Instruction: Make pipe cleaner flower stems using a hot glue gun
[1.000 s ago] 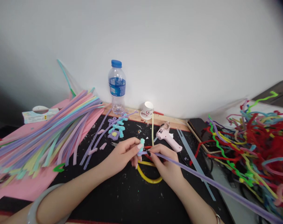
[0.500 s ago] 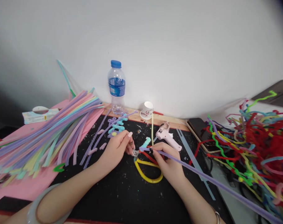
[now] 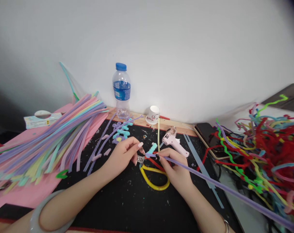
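Note:
My right hand [image 3: 174, 166] pinches a long purple pipe cleaner [image 3: 210, 179] close to its end; the rest trails off toward the lower right. Close by on the left, my left hand [image 3: 126, 150] has its fingers curled in and its thumb raised; anything small between the fingertips is hidden. Below both hands lies a pair of pliers [image 3: 155, 187] with yellow and red handles, its metal head beside my left fingertips. A short turquoise fuzzy piece [image 3: 152, 148] sits just beyond the right fingertips.
A pale pink glue gun [image 3: 174, 144], a paper cup [image 3: 153, 115] and a water bottle [image 3: 121, 92] stand or lie behind. Pastel pipe cleaners [image 3: 64, 136] are heaped left on pink paper. Tangled coloured ones [image 3: 270, 152] fill the right. A phone [image 3: 205, 131] lies near them.
My left fingers have shifted slightly, opening up a little more view of the pliers' head. My right hand stays where it was with the purple pipe cleaner.

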### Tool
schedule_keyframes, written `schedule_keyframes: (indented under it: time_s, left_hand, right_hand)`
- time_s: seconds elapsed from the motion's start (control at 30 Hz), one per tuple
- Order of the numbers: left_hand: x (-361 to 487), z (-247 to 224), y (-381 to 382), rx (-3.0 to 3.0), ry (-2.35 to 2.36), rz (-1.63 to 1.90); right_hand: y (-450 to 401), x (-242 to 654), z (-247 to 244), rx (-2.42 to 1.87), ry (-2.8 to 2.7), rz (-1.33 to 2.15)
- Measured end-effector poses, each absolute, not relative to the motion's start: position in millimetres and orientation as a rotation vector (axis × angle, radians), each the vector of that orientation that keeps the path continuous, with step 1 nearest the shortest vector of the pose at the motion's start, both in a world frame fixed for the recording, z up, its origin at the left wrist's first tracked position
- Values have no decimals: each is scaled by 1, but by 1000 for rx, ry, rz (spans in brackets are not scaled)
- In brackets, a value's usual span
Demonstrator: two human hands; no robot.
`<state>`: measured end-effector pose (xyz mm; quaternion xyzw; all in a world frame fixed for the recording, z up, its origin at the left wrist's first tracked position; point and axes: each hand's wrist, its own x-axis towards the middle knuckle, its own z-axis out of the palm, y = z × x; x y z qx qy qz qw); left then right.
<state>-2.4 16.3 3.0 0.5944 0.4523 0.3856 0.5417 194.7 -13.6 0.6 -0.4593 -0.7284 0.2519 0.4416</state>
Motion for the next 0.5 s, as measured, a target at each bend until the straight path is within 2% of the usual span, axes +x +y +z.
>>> schedule_keyframes:
  time_s: [0.5]
  left_hand:
    - [-5,7,12,1565,1112,897]
  right_hand:
    - [-13,195,1,-1106,-1829,621]
